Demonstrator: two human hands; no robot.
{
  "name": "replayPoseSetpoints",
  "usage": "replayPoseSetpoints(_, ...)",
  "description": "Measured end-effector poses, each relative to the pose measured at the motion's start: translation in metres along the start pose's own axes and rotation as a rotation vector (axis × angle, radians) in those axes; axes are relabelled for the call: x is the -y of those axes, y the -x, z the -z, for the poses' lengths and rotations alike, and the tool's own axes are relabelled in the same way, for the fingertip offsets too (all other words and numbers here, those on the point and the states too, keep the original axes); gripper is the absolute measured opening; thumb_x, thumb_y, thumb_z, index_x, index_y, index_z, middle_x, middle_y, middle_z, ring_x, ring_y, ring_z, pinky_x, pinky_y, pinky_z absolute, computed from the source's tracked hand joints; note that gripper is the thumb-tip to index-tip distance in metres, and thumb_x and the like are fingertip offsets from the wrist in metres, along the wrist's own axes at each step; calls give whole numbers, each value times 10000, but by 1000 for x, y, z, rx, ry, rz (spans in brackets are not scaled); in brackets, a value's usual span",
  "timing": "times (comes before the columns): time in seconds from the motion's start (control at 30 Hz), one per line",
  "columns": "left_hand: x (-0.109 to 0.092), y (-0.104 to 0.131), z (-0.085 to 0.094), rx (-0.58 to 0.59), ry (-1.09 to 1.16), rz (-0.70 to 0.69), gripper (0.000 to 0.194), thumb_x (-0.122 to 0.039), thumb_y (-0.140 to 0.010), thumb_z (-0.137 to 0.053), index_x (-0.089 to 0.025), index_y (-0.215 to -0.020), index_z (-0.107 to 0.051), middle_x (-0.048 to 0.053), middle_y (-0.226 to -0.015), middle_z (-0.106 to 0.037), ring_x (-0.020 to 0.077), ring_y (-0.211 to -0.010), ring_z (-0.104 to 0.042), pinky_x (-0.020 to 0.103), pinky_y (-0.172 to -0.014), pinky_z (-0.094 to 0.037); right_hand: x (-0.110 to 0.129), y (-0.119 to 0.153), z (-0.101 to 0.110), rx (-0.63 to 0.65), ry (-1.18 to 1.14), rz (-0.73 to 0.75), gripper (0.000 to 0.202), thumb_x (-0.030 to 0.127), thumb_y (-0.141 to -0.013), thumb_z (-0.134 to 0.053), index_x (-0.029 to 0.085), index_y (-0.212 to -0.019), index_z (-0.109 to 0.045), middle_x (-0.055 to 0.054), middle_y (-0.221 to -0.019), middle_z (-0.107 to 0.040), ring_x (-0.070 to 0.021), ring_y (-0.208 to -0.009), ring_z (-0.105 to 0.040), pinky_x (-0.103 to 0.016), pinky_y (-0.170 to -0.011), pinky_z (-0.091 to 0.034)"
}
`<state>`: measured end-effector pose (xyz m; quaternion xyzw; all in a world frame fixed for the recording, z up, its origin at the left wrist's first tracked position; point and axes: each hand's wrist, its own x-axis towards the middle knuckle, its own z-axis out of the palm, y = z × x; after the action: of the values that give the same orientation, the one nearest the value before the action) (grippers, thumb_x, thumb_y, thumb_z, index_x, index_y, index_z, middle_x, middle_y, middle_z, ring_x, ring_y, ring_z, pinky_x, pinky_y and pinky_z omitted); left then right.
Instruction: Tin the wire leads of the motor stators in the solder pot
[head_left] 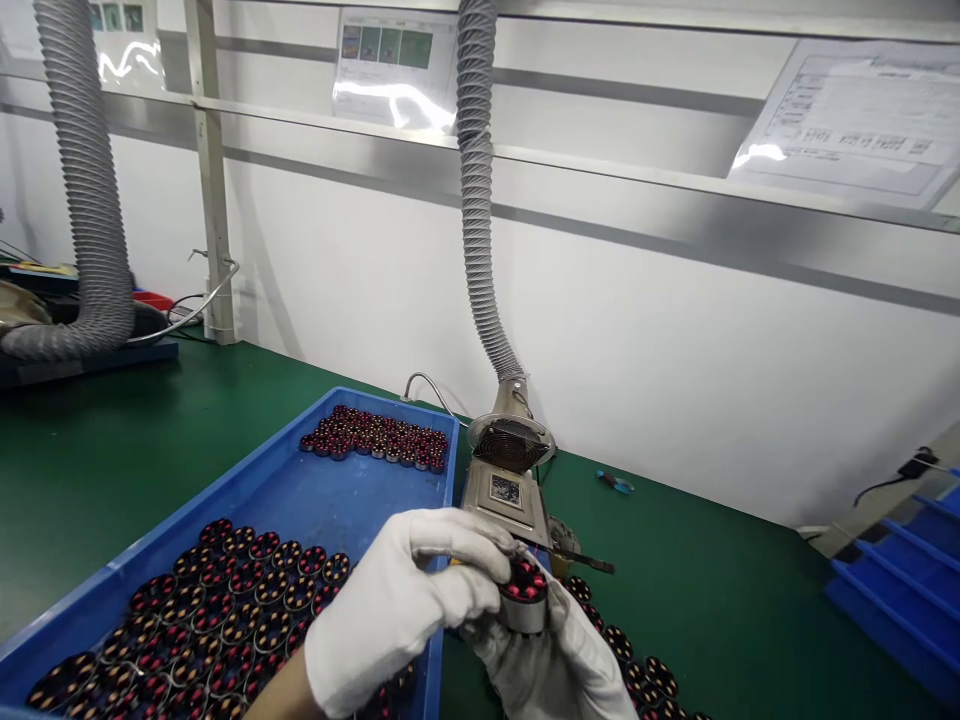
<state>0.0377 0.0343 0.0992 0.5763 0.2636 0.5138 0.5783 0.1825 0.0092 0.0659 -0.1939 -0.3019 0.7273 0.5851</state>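
Note:
A round motor stator (523,595), a metal ring with red windings inside, is held up in front of me. My right hand (562,650), in a white glove, is closed around its underside and right side. My left hand (412,600), gloved too, has its thumb and bent fingers closed against the stator's left and upper edge. Whether those fingertips also pinch a thin wire is too small to tell. Just behind the hands is a metal solder pot (506,490) with a square opening. A dark flat blade-like tool (585,560) lies beside it.
A blue tray (439,640) on the left holds many stators in two groups. More stators (645,680) lie on the green table (720,580) at right. A grey extraction hose (476,180) hangs behind the pot. Small cutters (615,482) and blue bins (900,590) are farther right.

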Motion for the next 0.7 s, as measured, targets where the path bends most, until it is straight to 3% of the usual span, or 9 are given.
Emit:
replayPoseSetpoints(0.17, 6, 5, -6, -68, 137, -139, 250, -32, -565, -552, -215, -605, -718, 16, -743, -675, 167, -774, -624, 204, -614, -479, -1, -2, 6, -21, 72, 38, 398, 311, -565, -819, 246, -938, -695, -77, -990, -717, -241, -842, -674, -435, -834, -515)
replayPoseSetpoints(0.33, -7, 9, 2, -270, 157, -130, 155, -102, -569, -656, -243, -600, -714, 3, -826, -704, 168, -799, -634, 170, -554, -462, 2, -2, 6, 41, 67, -47, 373, 332, -586, -806, 221, -925, -694, -81, -906, -729, -217, -777, -682, -396, -796, -529)
replayPoseSetpoints(0.4, -12, 8, 4, -223, 25, -27, 202, -88, -549, -654, -234, -669, -724, 17, -883, -701, 171, -762, -633, 189, -554, -470, 2, 1, 8, 26, 63, -17, 369, 345, -600, -796, 243, -938, -690, -77, -940, -726, -218, -822, -677, -414, -826, -517)
replayPoseSetpoints(0.47, -13, 7, 3, -81, -78, 39, 233, -61, -554, -604, -205, -693, -724, 40, -873, -694, 184, -764, -629, 215, -585, -481, 1, 2, 11, -3, 79, 23, 388, 345, -585, -803, 254, -944, -688, -76, -969, -720, -226, -856, -670, -437, -855, -502)
replayPoseSetpoints(0.57, -9, 9, -1, 13, -105, -66, 209, -55, -613, -527, -171, -615, -701, 51, -758, -668, 183, -763, -615, 240, -646, -485, -2, -1, 12, -47, 133, 66, 410, 348, -545, -823, 241, -919, -692, -78, -957, -719, -237, -848, -669, -440, -850, -504)
replayPoseSetpoints(0.7, -2, 13, -2, -47, -38, -218, 224, -47, -642, -529, -200, -659, -691, 22, -785, -645, 161, -772, -600, 218, -659, -482, -4, -11, 8, -79, 212, 113, 311, 316, -558, -821, 219, -828, -700, -67, -842, -726, -234, -802, -675, -403, -805, -520)
